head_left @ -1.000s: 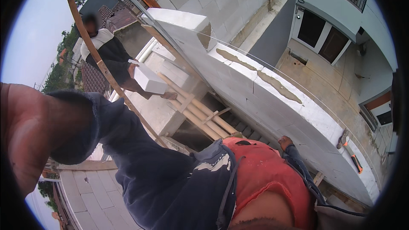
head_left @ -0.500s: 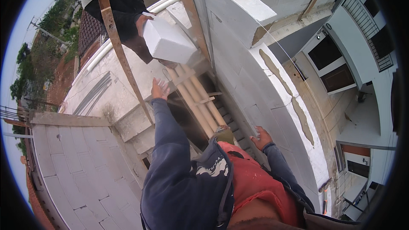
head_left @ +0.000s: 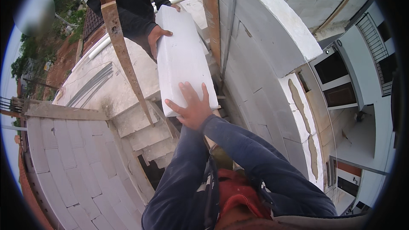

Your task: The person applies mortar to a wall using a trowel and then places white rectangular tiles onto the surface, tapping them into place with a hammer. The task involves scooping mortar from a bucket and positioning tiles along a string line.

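— Where was the white block [head_left: 183,55] when you looked?

— Upper middle of the frame, its long axis running from the top down toward the person in the blue sleeves. A co-worker's hand [head_left: 156,37] gripped its left edge near the far end, another at the top right corner.

— And the person's own hands?

— One hand [head_left: 192,106] lay spread on the near end of the block, fingers open and flat on its upper face, thumb out to the left. It looked like the left hand, since that sleeve rose from the lower left. Pressing or steadying it, not closed around it.

— The right one?

— I couldn't tell. The right forearm [head_left: 264,157] bent in from the lower right toward the same end, but its hand was hidden behind the other.

— What stood around them?

— A rusty bar [head_left: 123,59] left of the block, a curved white block wall [head_left: 272,59] to the right.
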Tool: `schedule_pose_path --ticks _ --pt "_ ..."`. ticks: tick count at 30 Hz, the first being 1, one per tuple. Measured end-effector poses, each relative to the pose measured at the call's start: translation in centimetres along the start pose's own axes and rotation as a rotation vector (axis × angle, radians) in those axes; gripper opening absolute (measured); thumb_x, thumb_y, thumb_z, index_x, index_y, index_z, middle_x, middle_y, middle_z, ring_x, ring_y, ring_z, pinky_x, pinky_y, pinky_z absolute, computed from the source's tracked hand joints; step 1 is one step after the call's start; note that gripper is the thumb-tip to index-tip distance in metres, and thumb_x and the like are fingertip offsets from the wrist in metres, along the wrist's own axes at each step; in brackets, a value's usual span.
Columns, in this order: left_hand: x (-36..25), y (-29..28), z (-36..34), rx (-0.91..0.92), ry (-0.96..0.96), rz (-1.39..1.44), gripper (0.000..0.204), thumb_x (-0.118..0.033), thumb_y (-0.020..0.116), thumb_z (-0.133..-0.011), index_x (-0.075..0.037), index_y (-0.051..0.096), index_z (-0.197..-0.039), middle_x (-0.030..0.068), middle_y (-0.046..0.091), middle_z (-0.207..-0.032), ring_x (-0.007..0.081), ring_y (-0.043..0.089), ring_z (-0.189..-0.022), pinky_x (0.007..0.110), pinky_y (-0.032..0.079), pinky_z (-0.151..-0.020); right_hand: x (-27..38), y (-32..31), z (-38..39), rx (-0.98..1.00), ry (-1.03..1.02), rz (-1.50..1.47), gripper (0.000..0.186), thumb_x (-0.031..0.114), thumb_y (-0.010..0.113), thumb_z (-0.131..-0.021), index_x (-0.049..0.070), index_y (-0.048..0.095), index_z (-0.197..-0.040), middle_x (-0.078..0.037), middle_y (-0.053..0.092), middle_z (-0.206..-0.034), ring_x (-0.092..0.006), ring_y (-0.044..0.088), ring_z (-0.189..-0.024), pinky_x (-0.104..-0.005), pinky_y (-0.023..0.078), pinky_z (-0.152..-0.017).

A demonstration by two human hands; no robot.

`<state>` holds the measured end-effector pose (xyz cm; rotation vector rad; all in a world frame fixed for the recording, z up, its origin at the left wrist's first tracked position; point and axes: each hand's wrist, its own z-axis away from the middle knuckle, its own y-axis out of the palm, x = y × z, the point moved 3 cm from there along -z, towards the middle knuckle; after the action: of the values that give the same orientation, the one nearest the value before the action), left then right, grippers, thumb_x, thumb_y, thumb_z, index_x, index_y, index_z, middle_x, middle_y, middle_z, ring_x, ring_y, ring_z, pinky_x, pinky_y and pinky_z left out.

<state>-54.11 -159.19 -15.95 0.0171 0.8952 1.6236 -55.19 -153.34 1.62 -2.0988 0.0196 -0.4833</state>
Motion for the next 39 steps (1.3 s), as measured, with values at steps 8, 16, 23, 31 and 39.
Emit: schedule_pose_path --ticks 8,16,23,31,39 --pt "3.6 -2.2 1.4 -0.032 -0.004 0.007 0.083 -0.067 0.053 -0.105 -0.01 0.038 -0.164 0.0167 0.044 -0.164 0.04 0.044 -0.15 0.059 0.041 -0.12 -1.2 -4.9 4.1 -0.407 0.129 0.113 0.078 0.039 0.093 -0.076 0.043 0.057 -0.145 -0.02 0.045 -0.15 -0.043 0.051 -0.137 -0.065 0.041 -0.108" --pt "5.0 -1.6 0.7 0.029 -0.002 -0.072 0.082 -0.066 0.053 -0.105 -0.01 0.039 -0.163 0.0166 0.045 -0.163 0.0396 0.046 -0.148 0.058 0.042 -0.12 -3.8 -13.7 6.1 -0.287 0.205 -0.079 0.083 0.022 0.097 -0.062 0.037 0.064 -0.137 -0.023 0.045 -0.149 -0.0483 0.051 -0.132 -0.0583 0.045 -0.103" --pt "4.8 -1.1 -1.7 0.102 -0.009 -0.188 0.081 -0.065 0.054 -0.106 -0.01 0.039 -0.163 0.0164 0.046 -0.162 0.0392 0.047 -0.147 0.058 0.043 -0.119 -1.2 -25.1 13.2 -0.189 0.452 -0.211 0.076 0.028 0.1 -0.064 0.021 0.069 -0.132 -0.029 0.046 -0.146 -0.0486 0.054 -0.129 -0.0529 0.051 -0.104" --pt "12.2 -2.2 4.5 0.212 -0.054 -0.325 0.08 -0.065 0.054 -0.106 -0.01 0.04 -0.162 0.0163 0.048 -0.161 0.0387 0.049 -0.146 0.057 0.044 -0.119 2.4 -29.4 27.3 -0.153 0.61 -0.271 0.082 0.025 0.098 -0.065 0.02 0.063 -0.139 -0.03 0.044 -0.146 -0.0503 0.048 -0.135 -0.055 0.048 -0.108" --pt "18.5 -5.2 15.3 0.362 -0.089 -0.401 0.079 -0.064 0.055 -0.106 -0.01 0.041 -0.162 0.0161 0.049 -0.16 0.0383 0.05 -0.145 0.056 0.045 -0.118 5.9 -33.7 45.9 -0.343 0.845 -0.42 0.091 0.021 0.093 -0.066 0.016 0.052 -0.146 -0.028 0.035 -0.15 -0.0495 0.046 -0.136 -0.052 0.041 -0.117"
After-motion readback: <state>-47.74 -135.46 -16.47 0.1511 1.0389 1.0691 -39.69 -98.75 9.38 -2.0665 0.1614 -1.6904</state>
